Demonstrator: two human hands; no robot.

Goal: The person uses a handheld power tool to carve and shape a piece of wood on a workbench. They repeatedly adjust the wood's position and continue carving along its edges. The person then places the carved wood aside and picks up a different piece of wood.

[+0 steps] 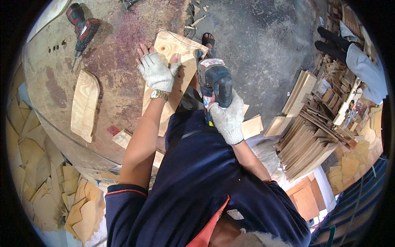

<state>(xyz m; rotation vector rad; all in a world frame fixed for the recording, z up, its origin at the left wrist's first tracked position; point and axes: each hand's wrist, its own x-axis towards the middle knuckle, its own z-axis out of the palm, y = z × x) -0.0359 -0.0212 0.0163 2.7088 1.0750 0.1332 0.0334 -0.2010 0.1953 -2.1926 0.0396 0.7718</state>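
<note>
My right hand (227, 117), in a whitish knit fingerless glove, is wrapped round the handle of a dark power jigsaw (222, 83). The jigsaw's front end meets the right edge of a pale plywood board (188, 49), near a curved line drawn at its far end; the blade is hidden. My left hand (158, 71), gloved the same way and with a gold watch at the wrist, lies spread on the board with fingers apart. A cut plywood piece with a curved edge (85, 106) rests to the left on the worn table (119, 53).
A red and black cordless drill (84, 31) lies at the table's far left. Plywood offcuts (37, 160) are heaped on the floor at lower left. Stacked boards (305, 142) and scrap wood stand at right. Another person's legs (335, 43) show at far right.
</note>
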